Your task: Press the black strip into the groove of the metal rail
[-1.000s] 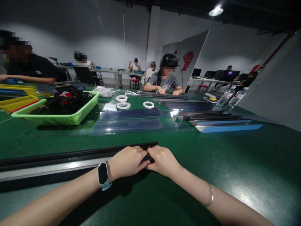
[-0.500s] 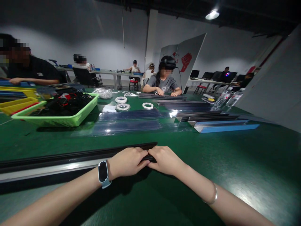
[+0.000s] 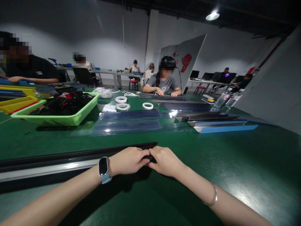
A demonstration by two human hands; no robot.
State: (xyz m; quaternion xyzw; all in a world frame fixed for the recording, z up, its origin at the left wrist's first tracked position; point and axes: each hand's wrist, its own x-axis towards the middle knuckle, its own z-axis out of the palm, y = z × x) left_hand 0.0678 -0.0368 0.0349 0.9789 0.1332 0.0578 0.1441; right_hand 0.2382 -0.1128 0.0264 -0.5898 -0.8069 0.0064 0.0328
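A long black profile strip with a silvery band [image 3: 77, 164] lies across the front left of the green table [image 3: 188, 201]. My left hand [image 3: 130, 160], with a smartwatch on the wrist, is closed round the strip near its right end. My right hand [image 3: 164, 160] grips the very end of the same strip, its fingertips meeting those of my left hand. The fingers cover the strip's end, so whether anything small is pinched there is hidden.
A green basket [image 3: 80, 114] of dark items stands at the left. Tape rolls [image 3: 148, 105] and clear plastic sheets [image 3: 127, 127] lie beyond my hands. Blue and black profiles [image 3: 228, 128] rest at the right, near water bottles [image 3: 222, 99]. A co-worker [image 3: 164, 80] sits opposite.
My hands have barely shifted; the left wrist sits slightly higher and both hands stay on the strip's end.
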